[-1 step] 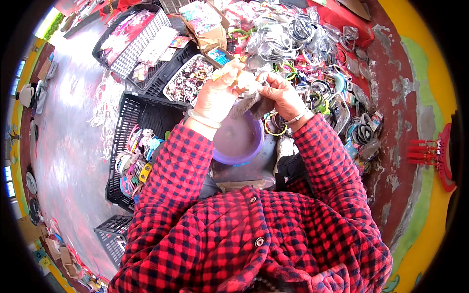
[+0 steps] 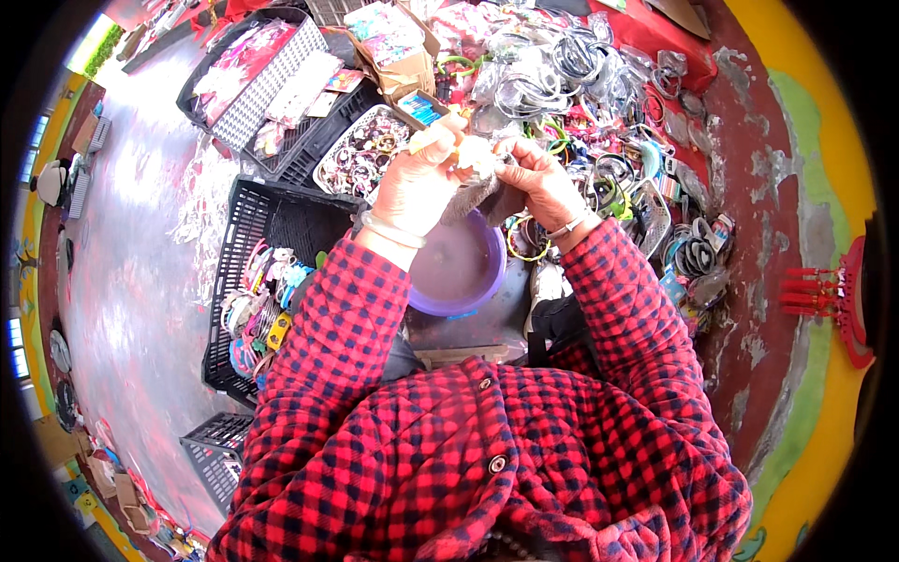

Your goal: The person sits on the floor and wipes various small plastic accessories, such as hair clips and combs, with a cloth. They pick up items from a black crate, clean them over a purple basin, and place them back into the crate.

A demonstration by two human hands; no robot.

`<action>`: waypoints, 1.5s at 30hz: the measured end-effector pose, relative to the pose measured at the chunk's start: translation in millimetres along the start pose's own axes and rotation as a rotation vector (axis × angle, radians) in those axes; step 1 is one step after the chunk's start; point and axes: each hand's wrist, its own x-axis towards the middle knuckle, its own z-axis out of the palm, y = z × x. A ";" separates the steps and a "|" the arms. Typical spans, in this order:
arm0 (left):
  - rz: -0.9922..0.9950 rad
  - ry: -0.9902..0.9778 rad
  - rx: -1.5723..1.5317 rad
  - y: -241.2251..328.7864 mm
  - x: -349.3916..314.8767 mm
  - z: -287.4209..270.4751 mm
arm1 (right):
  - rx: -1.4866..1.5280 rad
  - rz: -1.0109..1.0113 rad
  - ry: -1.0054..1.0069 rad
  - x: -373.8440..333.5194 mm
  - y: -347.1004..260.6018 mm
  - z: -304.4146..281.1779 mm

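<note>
My left hand [image 2: 417, 190] is closed, its thumb and fingers pinching a small pale-yellow piece [image 2: 474, 154] whose exact kind I cannot make out. Facing it, my right hand [image 2: 543, 190] grips a grey cloth [image 2: 472, 198] that touches the yellow piece and hangs down between both hands. Under them stands a purple basin [image 2: 456, 307] with cloudy greyish water in it. My fingers partly cover the yellow piece and the cloth.
To the left, a black plastic crate [image 2: 217, 323] contains many colourful headbands [image 2: 255, 323]. A white basket [image 2: 323, 178] of small hair accessories sits beyond the basin. Bagged and loose headbands [image 2: 581, 61] pile up at the far right, near a cardboard box [image 2: 412, 73].
</note>
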 end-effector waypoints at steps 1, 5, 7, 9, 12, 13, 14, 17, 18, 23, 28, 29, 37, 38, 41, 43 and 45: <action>0.044 0.039 0.013 -3.0 -0.4 1.5 | -0.027 -0.040 0.048 0.5 1.1 -1.8; 0.135 0.030 -0.073 -14.0 3.0 -2.7 | -0.036 -0.012 0.059 -1.5 -7.4 7.1; 0.092 0.076 -0.127 -17.2 5.6 -15.9 | -0.137 0.018 0.048 0.4 -4.4 6.2; 0.007 0.260 -0.121 -16.7 4.3 -21.9 | -0.157 0.051 0.059 -0.1 -3.1 7.3; 0.010 0.290 -0.093 -15.7 2.8 -22.4 | -0.049 0.112 0.078 -1.4 -5.8 6.7; 0.043 0.268 -0.069 -14.5 2.7 -22.5 | -0.016 0.169 0.049 -2.4 -9.5 7.3; 0.076 0.245 -0.045 -13.1 2.2 -22.7 | 0.016 0.225 0.021 -4.1 -14.9 8.6; 0.111 0.253 0.003 -9.2 1.8 -19.5 | 0.057 0.239 -0.040 -4.4 -15.7 3.2; 0.110 0.268 0.015 -8.1 2.2 -17.0 | 0.062 0.218 -0.055 -3.0 -12.4 -1.2; 0.111 0.272 0.027 -13.0 0.3 -3.8 | -0.179 0.003 -0.053 1.8 1.2 -10.1; 0.092 0.260 0.005 -19.4 2.9 -12.5 | -0.152 -0.004 0.036 0.9 4.9 6.2; 0.082 0.254 0.014 -19.6 3.3 -11.4 | -0.164 -0.012 0.044 -0.1 3.7 9.2; 0.061 0.348 0.034 -15.6 5.1 -9.6 | -0.210 -0.044 0.028 2.7 -0.7 5.6; 0.080 0.315 -0.004 -13.7 6.2 -12.8 | -0.199 -0.031 0.031 1.8 -2.5 6.7; 0.162 0.287 0.004 -1.3 6.8 -16.1 | -0.189 0.012 0.024 -3.3 -8.2 5.6; 0.118 0.286 -0.013 -2.9 7.8 -24.2 | -0.218 0.043 0.003 -6.4 -9.4 0.5; 0.044 0.265 -0.071 -2.4 10.4 -27.5 | -0.206 0.008 0.019 -5.9 -5.8 -0.9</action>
